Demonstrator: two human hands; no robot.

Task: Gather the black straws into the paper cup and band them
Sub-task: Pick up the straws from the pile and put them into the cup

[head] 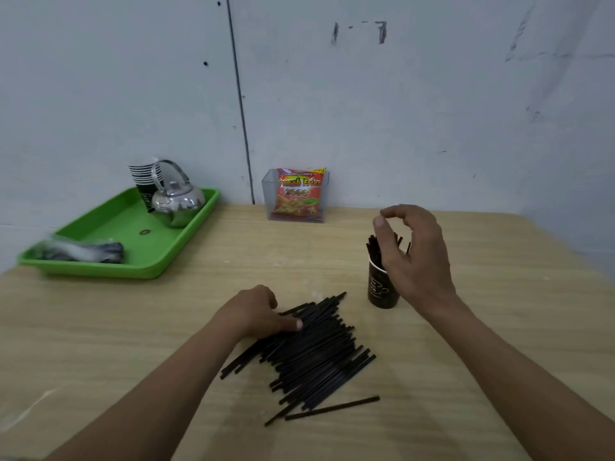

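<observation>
A big pile of black straws (312, 351) lies on the wooden table in front of me, with one stray straw (332, 408) at its near edge. My left hand (256, 311) rests on the pile's far-left end, fingers curled onto the straws. A dark paper cup (379, 292) stands upright to the right of the pile, with several straws (373, 246) sticking out of it. My right hand (409, 251) hovers over and in front of the cup, fingers loosely apart, holding nothing that I can see.
A green tray (133, 247) at the back left carries a metal kettle (178, 202), a stack of paper cups (144, 174) and a clear plastic bag (83, 251). A snack packet in a clear holder (298, 196) stands against the wall.
</observation>
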